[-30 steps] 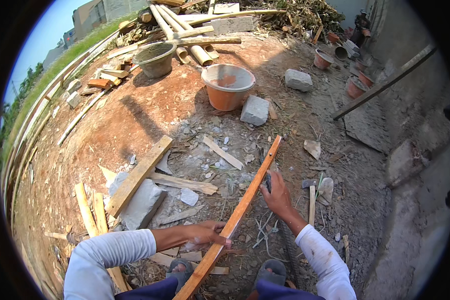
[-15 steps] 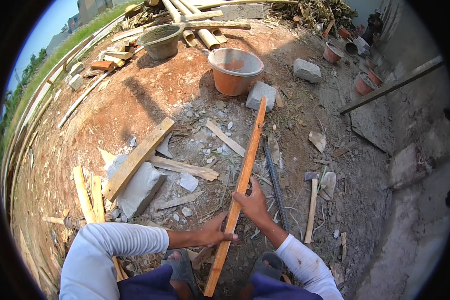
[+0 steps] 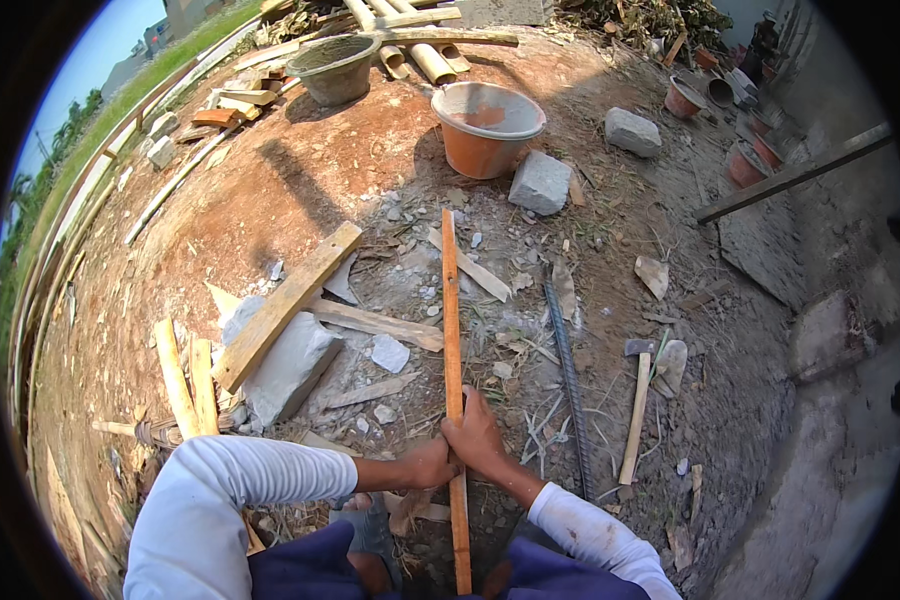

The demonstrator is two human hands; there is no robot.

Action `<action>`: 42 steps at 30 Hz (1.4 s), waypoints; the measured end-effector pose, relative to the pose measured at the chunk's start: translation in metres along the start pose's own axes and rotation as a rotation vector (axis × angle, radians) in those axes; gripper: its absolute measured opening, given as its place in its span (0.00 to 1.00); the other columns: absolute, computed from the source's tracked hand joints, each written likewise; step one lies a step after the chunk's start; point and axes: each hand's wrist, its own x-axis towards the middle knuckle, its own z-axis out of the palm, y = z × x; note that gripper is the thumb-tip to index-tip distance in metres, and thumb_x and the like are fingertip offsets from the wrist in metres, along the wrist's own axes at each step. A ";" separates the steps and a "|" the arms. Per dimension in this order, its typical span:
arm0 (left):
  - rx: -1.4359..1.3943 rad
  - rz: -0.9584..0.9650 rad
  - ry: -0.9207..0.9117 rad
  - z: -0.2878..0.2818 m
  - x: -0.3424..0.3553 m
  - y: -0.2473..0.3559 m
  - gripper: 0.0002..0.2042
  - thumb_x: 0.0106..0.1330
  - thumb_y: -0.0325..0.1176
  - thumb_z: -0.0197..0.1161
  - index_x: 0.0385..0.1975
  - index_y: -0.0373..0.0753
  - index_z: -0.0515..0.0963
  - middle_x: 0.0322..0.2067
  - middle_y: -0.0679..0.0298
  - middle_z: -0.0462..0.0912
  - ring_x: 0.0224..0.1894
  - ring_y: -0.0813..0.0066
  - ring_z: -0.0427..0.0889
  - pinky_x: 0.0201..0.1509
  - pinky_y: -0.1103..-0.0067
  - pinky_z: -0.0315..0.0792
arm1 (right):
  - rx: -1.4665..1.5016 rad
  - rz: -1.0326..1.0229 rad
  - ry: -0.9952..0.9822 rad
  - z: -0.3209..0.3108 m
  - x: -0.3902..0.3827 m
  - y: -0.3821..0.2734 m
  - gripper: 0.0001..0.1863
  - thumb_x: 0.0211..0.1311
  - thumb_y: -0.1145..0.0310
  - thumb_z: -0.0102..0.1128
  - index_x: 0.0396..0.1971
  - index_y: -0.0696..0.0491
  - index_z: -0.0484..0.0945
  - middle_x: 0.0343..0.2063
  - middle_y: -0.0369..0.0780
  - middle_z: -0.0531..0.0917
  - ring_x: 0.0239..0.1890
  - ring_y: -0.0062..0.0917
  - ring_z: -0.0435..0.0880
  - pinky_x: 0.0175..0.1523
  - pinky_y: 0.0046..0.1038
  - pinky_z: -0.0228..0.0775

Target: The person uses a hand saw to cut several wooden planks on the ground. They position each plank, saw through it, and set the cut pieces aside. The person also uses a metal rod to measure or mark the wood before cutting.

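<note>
Because the wooden strip (image 3: 451, 330) was long and narrow, the person's left hand (image 3: 430, 464) and right hand (image 3: 480, 436) were wrapped around it side by side, probably for steadiness. Its far end pointed toward the orange bucket (image 3: 475, 150); whether its near end rested on anything could not be told. A plank (image 3: 287, 307) lay across the concrete block (image 3: 295, 375), propped off the ground (image 3: 200, 270), whose right side held a hammer (image 3: 636, 415).
</note>
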 end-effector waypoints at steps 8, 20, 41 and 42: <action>0.426 0.177 0.667 -0.131 -0.030 -0.019 0.19 0.68 0.40 0.65 0.54 0.36 0.78 0.49 0.52 0.83 0.56 0.50 0.81 0.56 0.58 0.76 | -0.080 -0.134 -0.030 -0.004 -0.012 0.007 0.38 0.62 0.64 0.66 0.67 0.65 0.60 0.55 0.60 0.75 0.58 0.57 0.77 0.61 0.49 0.72; 0.448 -0.491 0.901 -0.259 -0.059 -0.103 0.32 0.62 0.53 0.71 0.54 0.32 0.75 0.49 0.43 0.85 0.57 0.45 0.81 0.58 0.53 0.74 | -0.207 0.001 -0.003 0.016 -0.046 0.016 0.37 0.65 0.62 0.63 0.65 0.70 0.62 0.51 0.63 0.79 0.54 0.59 0.79 0.60 0.51 0.71; 0.579 0.152 0.545 -0.223 0.030 -0.015 0.34 0.64 0.53 0.70 0.64 0.40 0.70 0.54 0.49 0.81 0.58 0.45 0.80 0.60 0.58 0.75 | -0.279 -0.139 0.439 -0.056 -0.020 0.051 0.27 0.66 0.63 0.66 0.60 0.62 0.72 0.54 0.55 0.77 0.59 0.53 0.77 0.65 0.46 0.68; 0.565 0.168 0.565 -0.223 0.033 -0.015 0.34 0.64 0.53 0.70 0.65 0.40 0.69 0.55 0.49 0.81 0.58 0.45 0.80 0.60 0.58 0.75 | -0.346 -0.126 0.511 -0.069 -0.035 0.064 0.27 0.66 0.65 0.66 0.60 0.63 0.73 0.55 0.55 0.77 0.60 0.53 0.75 0.66 0.45 0.67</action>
